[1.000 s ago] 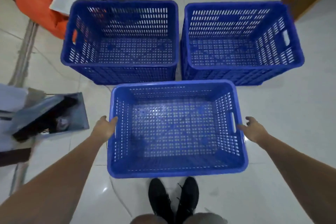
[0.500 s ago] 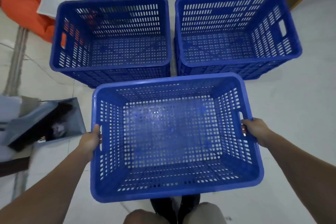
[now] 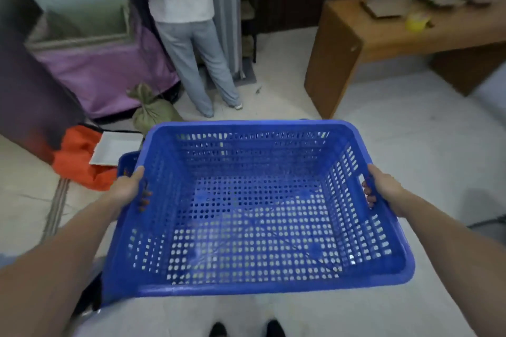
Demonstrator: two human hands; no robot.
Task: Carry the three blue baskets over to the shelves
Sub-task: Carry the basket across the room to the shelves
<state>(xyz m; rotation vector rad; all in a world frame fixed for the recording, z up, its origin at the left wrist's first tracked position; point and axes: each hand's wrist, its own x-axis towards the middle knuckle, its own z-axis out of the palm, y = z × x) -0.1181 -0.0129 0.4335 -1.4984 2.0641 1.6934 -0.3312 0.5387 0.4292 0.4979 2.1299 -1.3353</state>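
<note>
An empty blue slotted basket (image 3: 254, 227) is held up off the floor in front of me, filling the middle of the view. My left hand (image 3: 128, 189) grips its left handle slot and my right hand (image 3: 383, 189) grips the right one, fingers curled through the openings. Behind the held basket's left corner a small piece of another blue basket (image 3: 126, 163) shows on the floor. The third basket is hidden. A dark shelf unit (image 3: 247, 8) stands at the far wall.
A person in a white shirt and grey trousers (image 3: 191, 35) stands ahead by the shelf unit. A wooden desk (image 3: 356, 35) is at the right, a purple-covered box (image 3: 104, 68) at the left, with a green sack (image 3: 150, 109) and orange cloth (image 3: 79, 161) on the floor.
The basket has been lifted from the floor with both hands on its handles, and my view has tilted up from the floor to the room ahead.
</note>
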